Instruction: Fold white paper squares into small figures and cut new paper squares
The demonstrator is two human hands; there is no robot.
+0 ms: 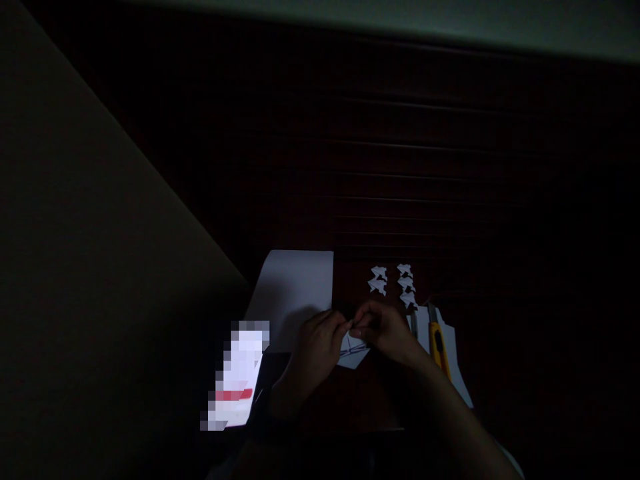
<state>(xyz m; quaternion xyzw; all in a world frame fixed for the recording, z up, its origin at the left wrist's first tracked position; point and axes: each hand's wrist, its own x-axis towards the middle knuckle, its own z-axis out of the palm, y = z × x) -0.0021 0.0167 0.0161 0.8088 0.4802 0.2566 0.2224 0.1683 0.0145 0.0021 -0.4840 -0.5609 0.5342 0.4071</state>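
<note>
Between my hands is a small piece of folded white paper [353, 353] with dark lines drawn across it. My left hand [323, 337] pinches its upper edge from the left. From the right, my right hand [383, 328] pinches the same edge, the fingertips of both hands nearly meeting. My fingers cover the upper part of the paper. Just beyond my hands lie several small folded paper figures [379, 287] in two columns, with the right column [406, 283] nearer the cutter.
A large white sheet [300, 287] lies to the left, behind my left hand. A lit, blurred screen [240, 380] glows at the lower left. On the right, a yellow utility knife [440, 347] rests on white paper [457, 360]. The dark wooden surface is dimly lit.
</note>
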